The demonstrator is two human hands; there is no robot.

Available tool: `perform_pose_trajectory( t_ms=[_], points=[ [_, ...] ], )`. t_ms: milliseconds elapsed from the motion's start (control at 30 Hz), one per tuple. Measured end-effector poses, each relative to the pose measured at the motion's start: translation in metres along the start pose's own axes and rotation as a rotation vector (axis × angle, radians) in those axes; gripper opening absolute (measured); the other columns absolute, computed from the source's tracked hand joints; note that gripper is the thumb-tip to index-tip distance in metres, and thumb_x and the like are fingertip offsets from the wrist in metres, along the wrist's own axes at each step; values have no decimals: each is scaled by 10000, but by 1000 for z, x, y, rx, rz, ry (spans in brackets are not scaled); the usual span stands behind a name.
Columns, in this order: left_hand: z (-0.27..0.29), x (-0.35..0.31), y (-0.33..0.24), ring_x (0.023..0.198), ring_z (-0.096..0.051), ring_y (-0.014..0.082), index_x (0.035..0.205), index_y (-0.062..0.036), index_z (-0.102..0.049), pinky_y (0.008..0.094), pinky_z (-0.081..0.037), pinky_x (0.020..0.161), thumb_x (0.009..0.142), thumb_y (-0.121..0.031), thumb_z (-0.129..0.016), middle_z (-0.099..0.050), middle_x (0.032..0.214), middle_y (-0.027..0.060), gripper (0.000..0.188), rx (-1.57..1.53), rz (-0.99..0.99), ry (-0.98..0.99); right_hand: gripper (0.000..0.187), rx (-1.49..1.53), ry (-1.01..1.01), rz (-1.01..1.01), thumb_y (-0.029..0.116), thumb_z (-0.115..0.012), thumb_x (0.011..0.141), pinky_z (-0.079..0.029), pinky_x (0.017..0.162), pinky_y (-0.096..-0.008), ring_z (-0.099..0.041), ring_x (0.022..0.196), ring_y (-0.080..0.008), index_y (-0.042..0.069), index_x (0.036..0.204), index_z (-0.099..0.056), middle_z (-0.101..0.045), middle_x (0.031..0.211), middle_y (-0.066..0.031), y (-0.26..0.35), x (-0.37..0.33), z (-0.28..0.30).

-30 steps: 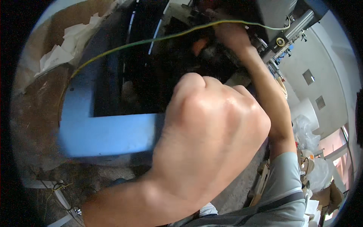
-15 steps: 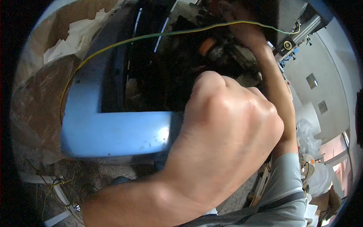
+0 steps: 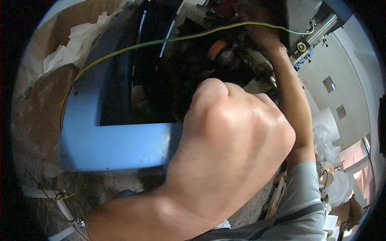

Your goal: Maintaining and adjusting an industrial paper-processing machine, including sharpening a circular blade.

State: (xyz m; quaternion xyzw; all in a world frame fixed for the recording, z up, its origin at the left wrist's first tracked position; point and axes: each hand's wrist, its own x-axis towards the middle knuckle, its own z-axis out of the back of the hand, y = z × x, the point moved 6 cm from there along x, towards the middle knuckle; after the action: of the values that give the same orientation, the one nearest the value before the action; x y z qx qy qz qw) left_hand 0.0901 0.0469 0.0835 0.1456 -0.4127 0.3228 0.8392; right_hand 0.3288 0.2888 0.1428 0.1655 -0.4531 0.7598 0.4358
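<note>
My left hand point(image 3: 241, 128) fills the middle of the view, its back toward me and its fingers curled closed. The fingertips point away, so whatever they may hold is hidden. Past it lies the dark opening of a machine cabinet with a blue metal frame point(image 3: 116, 146). My right arm comes in from the right in a grey sleeve and reaches deep into that opening. In shadow at the top, my right hand point(image 3: 261, 26) is too dark for its fingers to be made out. An orange part point(image 3: 217, 50) sits inside, between the hands. A yellow-green wire point(image 3: 173, 39) runs across the opening.
A cardboard box point(image 3: 38, 100) with white papers point(image 3: 68, 50) stands at the left. On the far right are a metal rail assembly point(image 3: 317, 36), a white roll point(image 3: 326, 122) and clear plastic bags point(image 3: 339, 186). White metal legs point(image 3: 64, 211) show at the lower left.
The cabinet frame and the left hand both appear slightly further left in the view, and the frame's front edge slightly lower. The left hand keeps its closed shape; the right arm stays inside the opening.
</note>
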Motion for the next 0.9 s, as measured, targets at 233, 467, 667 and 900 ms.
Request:
perform_pose_trajectory(
  t_ms=[233,467,667,900],
  points=[
    [-5,-1,1,618,-632,214,664,-122,-577,361,-478,599,751,-322,-807,-598,600,39,317,-1,12,34,310,270,113,-101,299,-549,1048,-512,970,-479,-637,1126,-418,73,1223,-669,-685,1219,-204,8,4,-15],
    [0,0,-5,575,-585,152,639,-117,-620,313,-384,616,725,-149,-666,-585,560,15,103,-36,-14,-55,330,-38,-182,171,304,-633,994,-522,968,-454,-643,1111,-409,72,1227,-661,-680,1198,-184,-6,-14,-12],
    [2,0,-1,573,-581,149,642,-118,-624,313,-374,606,727,-156,-673,-570,551,2,106,-9,-10,-46,308,550,343,-465,264,-577,998,-516,1014,-438,-622,1122,-366,82,1235,-651,-645,1257,-174,11,-1,-7],
    [-1,0,-3,626,-647,213,673,-122,-595,355,-493,633,758,-350,-811,-624,612,44,325,27,10,38,320,109,-190,59,280,-553,1003,-497,979,-500,-632,1091,-406,36,1180,-658,-654,1239,-185,-53,6,-7]
  ],
)
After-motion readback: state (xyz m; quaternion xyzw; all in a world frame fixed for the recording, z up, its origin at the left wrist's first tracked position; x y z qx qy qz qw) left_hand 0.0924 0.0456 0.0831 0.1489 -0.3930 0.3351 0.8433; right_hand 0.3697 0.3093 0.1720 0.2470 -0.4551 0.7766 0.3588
